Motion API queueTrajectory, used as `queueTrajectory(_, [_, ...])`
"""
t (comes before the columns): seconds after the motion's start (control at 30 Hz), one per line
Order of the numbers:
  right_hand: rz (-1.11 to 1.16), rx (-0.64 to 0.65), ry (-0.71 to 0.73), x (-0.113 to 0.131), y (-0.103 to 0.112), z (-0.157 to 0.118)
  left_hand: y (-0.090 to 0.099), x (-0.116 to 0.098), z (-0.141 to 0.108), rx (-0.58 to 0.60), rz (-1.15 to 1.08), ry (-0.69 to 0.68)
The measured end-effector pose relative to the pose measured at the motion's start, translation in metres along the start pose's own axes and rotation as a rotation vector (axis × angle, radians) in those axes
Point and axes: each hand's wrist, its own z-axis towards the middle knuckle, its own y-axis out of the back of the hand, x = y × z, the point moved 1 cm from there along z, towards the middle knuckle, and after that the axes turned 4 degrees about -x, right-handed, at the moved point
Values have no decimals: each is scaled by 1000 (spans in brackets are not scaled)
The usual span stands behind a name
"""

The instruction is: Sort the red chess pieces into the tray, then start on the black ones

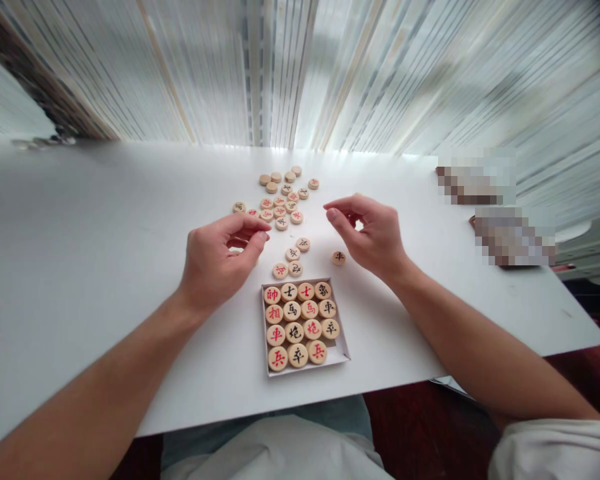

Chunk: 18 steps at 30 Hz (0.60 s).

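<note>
Two hands (215, 257) (375, 230), fingers open (slightly curled), near scattered discs (281, 224), shallow box (339, 355) between forearms (145, 347) (460, 320).

Pale rolled sleeve (555, 450), light top (280, 450)

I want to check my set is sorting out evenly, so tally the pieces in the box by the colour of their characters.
Red pieces: 8
Black pieces: 7
Total in the box: 15
</note>
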Motion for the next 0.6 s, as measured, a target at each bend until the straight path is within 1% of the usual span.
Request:
queueTrajectory(0.1, [-38,3,113,-4,0,-13,0,0,0,-17,115,-26])
queueTrajectory(0.2, [-21,-26,146,-4,3,-14,2,-1,0,-31,190,1])
queueTrajectory(0.27, [-8,-61,108,-8,4,-11,5,0,1,-48,234,14])
queueTrajectory(0.33, [8,-90,32,-14,4,-8,7,1,3,-57,259,21])
queueTrajectory(0.4, [32,-92,-42,-19,4,-6,9,2,4,-50,275,22])
queueTrajectory(0.5, [65,-23,-99,-22,7,-3,9,2,4,-21,293,8])
queueTrajectory(0.6, [61,91,-101,-19,13,0,8,1,3,2,301,-25])
